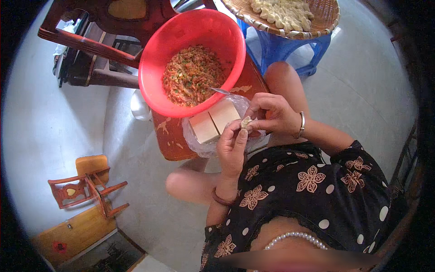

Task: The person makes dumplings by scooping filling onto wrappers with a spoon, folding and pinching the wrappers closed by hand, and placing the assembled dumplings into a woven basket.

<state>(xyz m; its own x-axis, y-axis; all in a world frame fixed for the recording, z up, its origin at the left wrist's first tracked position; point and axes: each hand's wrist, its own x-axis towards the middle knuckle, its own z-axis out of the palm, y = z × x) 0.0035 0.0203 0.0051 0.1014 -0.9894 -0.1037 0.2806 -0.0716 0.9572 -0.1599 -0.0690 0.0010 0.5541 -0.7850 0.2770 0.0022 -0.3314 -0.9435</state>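
Between my two hands is a small pale dumpling (pixel 246 122), pinched by the fingertips of both. My left hand (pixel 232 147) holds it from below and the left, thumb upward. From the right, my right hand (pixel 274 113) closes thumb and fingers on its edge. Just beyond my hands, two stacks of square dumpling wrappers (pixel 213 121) lie on a clear plastic bag (pixel 192 143). Behind them a red basin (pixel 152 77) stands tilted toward me, holding chopped orange-and-green filling (pixel 192 75). A metal utensil handle (pixel 220 91) sticks out of the filling over the basin's rim.
The basin and wrappers rest on a worn red-brown wooden chair seat (pixel 170 143). At the far right, a woven tray (pixel 328 20) with several finished dumplings (pixel 285 13) sits on a blue plastic stool (pixel 276 45). A small wooden chair (pixel 88 186) stands at the left.
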